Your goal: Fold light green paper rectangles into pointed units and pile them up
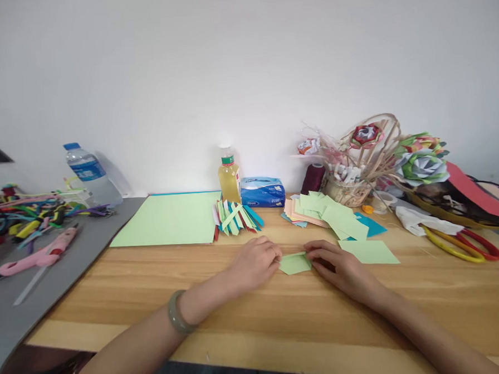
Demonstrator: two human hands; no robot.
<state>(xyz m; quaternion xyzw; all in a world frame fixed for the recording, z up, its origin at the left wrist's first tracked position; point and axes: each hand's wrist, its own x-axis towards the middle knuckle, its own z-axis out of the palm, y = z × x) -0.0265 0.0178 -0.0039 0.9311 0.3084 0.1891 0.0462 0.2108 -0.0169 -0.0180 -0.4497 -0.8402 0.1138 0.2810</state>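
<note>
Head view: both hands are closed on a small folded green paper (296,265), which lies between them, low over the wooden table (244,335). The left hand (256,263) pinches its left end, though the thumb is mostly hidden behind the knuckles; the right hand (341,266) grips its right end near the upper corner. A narrow fold runs along the paper's far edge. A grey-green bangle (175,313) circles the left wrist.

Just beyond the left hand's grip sits a bundle of colored paper strips (233,217), with a large green sheet (167,219) to its left. Straight beyond the grip, near the wall, a bottle of yellow liquid (230,182) stands beside a blue tissue pack (262,192). Beyond the right hand, loose green pieces (346,221) overlap peach and blue ones, and a single green rectangle (372,252) lies just beside that hand. Farther to the right of the grip are scissors with red and yellow handles and paper flowers (422,168). Well to the left of the grip, a pink glue gun (38,259) lies on a grey surface, with a tilted-looking water bottle (90,172) beyond it.
</note>
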